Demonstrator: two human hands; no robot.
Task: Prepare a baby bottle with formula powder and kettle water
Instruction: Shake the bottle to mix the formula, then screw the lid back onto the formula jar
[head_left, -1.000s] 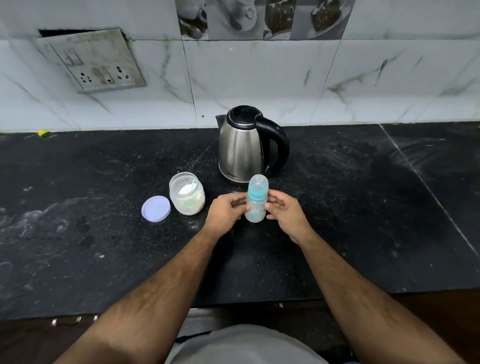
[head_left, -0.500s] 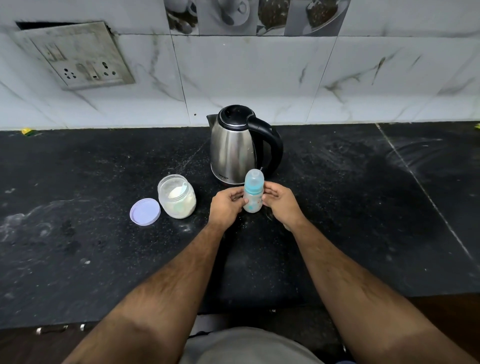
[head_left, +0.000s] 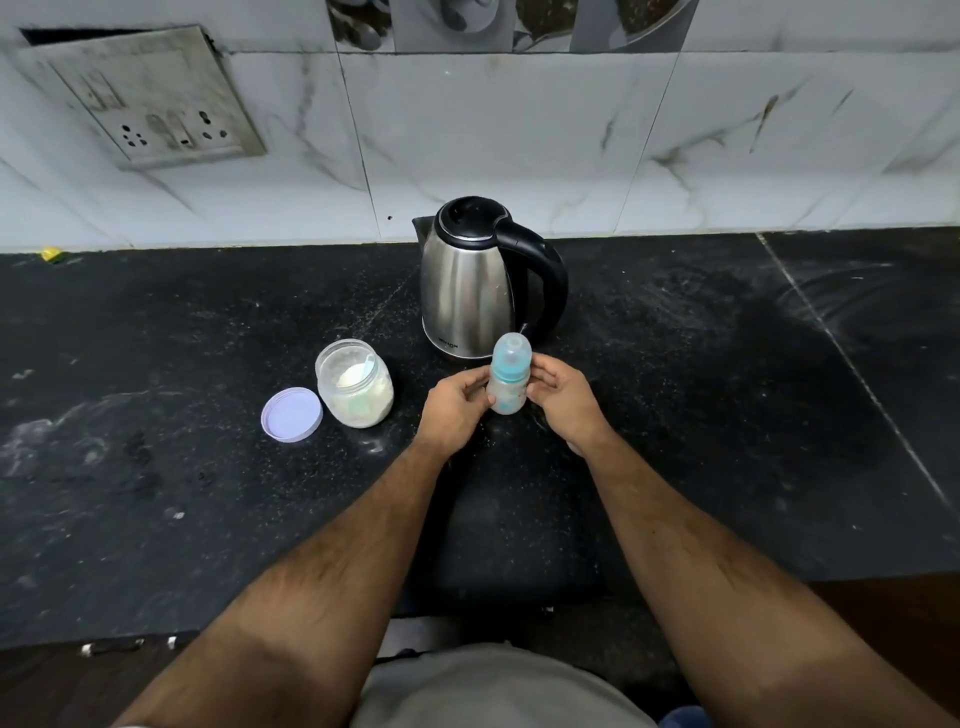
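Baby bottle (head_left: 509, 382) upright, capped with a clear dome over a blue collar, held between both hands above the dark worktop (head_left: 156, 467); whether its base touches the surface cannot be told. Left hand (head_left: 457, 408) closed on the bottle's left side, thumb and fingertips on the body. Right hand (head_left: 563, 397) closed on its right side, fingers curled against the collar and upper body. Both forearms bare, reaching in from the near edge.

Just beyond the hands, almost touching the bottle's top in this view: steel kettle (head_left: 467, 291), black lid shut, black handle turned to the right, spout to the left.

Left of the left hand, near but apart: open clear jar (head_left: 355, 384) of pale formula powder, a light blue scoop (head_left: 366, 364) resting inside. Touching or just beside the jar's far-left side: its lilac lid (head_left: 291, 414), lying flat on the worktop.

Up and far left of the hands, on the marble-tiled wall: a tilted socket plate (head_left: 150, 98).
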